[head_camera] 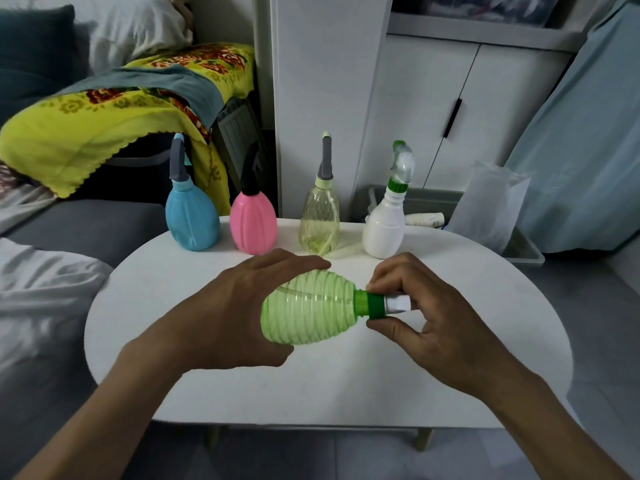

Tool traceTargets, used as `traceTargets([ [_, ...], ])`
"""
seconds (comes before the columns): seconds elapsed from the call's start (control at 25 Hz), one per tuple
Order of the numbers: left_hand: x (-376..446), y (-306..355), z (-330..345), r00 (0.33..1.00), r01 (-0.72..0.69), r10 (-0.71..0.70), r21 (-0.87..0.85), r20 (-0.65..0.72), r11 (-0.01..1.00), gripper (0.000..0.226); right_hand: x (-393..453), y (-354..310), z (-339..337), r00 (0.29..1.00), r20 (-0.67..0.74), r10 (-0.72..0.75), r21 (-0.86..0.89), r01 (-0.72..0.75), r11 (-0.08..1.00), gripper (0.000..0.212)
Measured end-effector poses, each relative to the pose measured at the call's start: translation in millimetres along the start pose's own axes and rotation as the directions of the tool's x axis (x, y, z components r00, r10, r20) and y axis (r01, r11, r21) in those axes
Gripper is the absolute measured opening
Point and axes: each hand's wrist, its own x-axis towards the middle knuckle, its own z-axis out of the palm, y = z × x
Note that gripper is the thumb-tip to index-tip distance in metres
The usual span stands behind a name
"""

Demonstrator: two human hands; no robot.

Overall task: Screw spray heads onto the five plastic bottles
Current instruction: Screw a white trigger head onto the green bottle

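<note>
My left hand (239, 306) grips a ribbed green bottle (308, 310) held on its side above the white table (311, 386), neck pointing right. My right hand (426, 313) pinches the green collar of a spray head (382, 304) that sits on the bottle's neck; the head's white part is mostly hidden under my fingers. Along the table's far edge stand a blue bottle (191, 220), a pink bottle (252, 223), a clear yellow bottle (319, 220) and a white bottle (386, 226), each upright with a spray head on top.
A grey sofa with a yellow floral blanket (104, 123) lies to the left. White cabinets (433, 109) stand behind the table. A grey bin (519, 247) with a clear plastic bag sits at the back right.
</note>
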Motion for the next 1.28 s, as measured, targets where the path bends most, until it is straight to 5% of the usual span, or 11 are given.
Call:
traceTargets([
  [0.72, 3, 1, 10, 0.994, -0.058, 0.067, 0.103, -0.081, 0.993, 0.103, 0, -2, -6, 0.985, 0.012, 0.175, 0.254, -0.172, 0.952, 0.027],
  [1.04, 3, 3, 11, 0.995, -0.056, 0.066, 0.126, -0.075, 0.99, 0.104, 0, 1, -6, 0.987, 0.039, 0.155, 0.169, -0.16, 0.972, 0.038],
  [1.28, 2, 3, 11, 0.995, -0.071, 0.08, 0.133, -0.06, 0.989, 0.103, 2, 0, -5, 0.98, 0.051, 0.191, 0.206, -0.197, 0.959, 0.027],
])
